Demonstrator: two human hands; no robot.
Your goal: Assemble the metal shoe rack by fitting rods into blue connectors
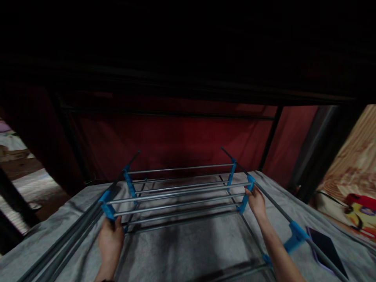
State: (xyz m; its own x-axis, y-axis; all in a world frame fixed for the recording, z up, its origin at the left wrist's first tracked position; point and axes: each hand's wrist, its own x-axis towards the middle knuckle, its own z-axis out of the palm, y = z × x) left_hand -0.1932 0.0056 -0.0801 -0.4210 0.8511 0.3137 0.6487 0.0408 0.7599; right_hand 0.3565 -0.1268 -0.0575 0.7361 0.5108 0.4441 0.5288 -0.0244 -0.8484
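Note:
A rack of grey metal tubes joined by blue plastic connectors stands on the grey bed cover. My left hand is closed around the near left blue connector, thumb up against its lower part. On the other side, my right hand grips the near right blue connector, with the fingertips partly behind it. Several thin crossbars run between the two sides. Another blue connector sits on the right long tube, beside my right forearm. Several long tubes run along the left side.
A dark flat device, like a phone or tablet, lies on the bed cover at the right. Red curtains hang behind a dark bed frame. Overhead is a dark upper bunk. A red and yellow item lies at far right.

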